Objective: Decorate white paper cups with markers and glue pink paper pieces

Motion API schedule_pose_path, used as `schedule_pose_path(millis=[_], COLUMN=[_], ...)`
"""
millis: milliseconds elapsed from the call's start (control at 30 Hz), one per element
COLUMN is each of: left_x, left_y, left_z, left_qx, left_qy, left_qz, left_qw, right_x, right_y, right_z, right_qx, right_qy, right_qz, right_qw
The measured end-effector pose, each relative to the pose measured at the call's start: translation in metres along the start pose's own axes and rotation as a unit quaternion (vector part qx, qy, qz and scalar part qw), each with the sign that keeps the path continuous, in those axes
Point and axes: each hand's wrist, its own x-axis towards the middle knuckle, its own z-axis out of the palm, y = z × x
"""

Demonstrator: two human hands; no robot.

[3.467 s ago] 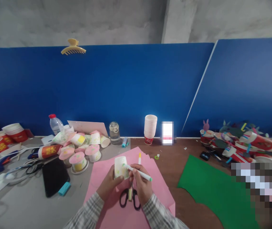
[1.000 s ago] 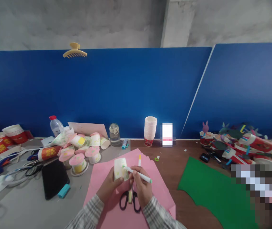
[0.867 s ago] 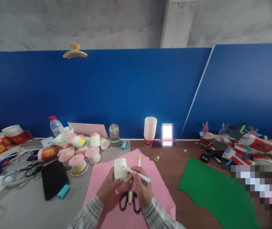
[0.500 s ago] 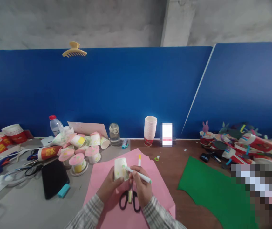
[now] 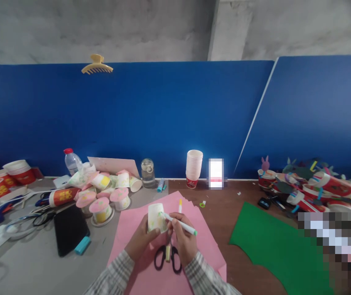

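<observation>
A small white paper cup [image 5: 156, 217] with pale green and yellow marks is gripped by my left hand [image 5: 142, 239] at its side and lower end. My right hand [image 5: 184, 237] is closed around a white marker pen [image 5: 183, 225] with a green end, its tip at the right part of the cup's wall. Below the hands, black-handled scissors [image 5: 160, 258] lie on pink paper [image 5: 141, 278], with a small yellowish piece [image 5: 167, 254] between the handles. Behind my right hand a white marker with a yellow end [image 5: 180, 205] rests on the paper.
Decorated cups with pink tops [image 5: 99, 205] crowd the left, near a black tablet-like slab [image 5: 71, 229] and a blue cap-like piece [image 5: 82, 246]. A glass jar [image 5: 147, 174] and a cup stack [image 5: 194, 166] stand at the back. Green sheet [image 5: 264, 237] and piled cup crafts [image 5: 326, 190] lie right.
The marker in my right hand has shifted very slightly against the cup's wall. My left hand keeps the cup in almost the same place.
</observation>
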Motion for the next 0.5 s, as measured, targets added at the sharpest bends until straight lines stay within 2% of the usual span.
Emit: schedule_pose_path(millis=[500], left_x=[-0.0008], left_y=[-0.0022], left_z=[-0.0006], left_qx=[0.007], left_qy=[0.004], left_qz=[0.009], left_qw=[1.0], right_x=[-0.0009], right_y=[-0.0014], right_z=[0.0016], right_qx=[0.006], right_qy=[-0.001], right_qz=[0.006], right_qw=[1.0])
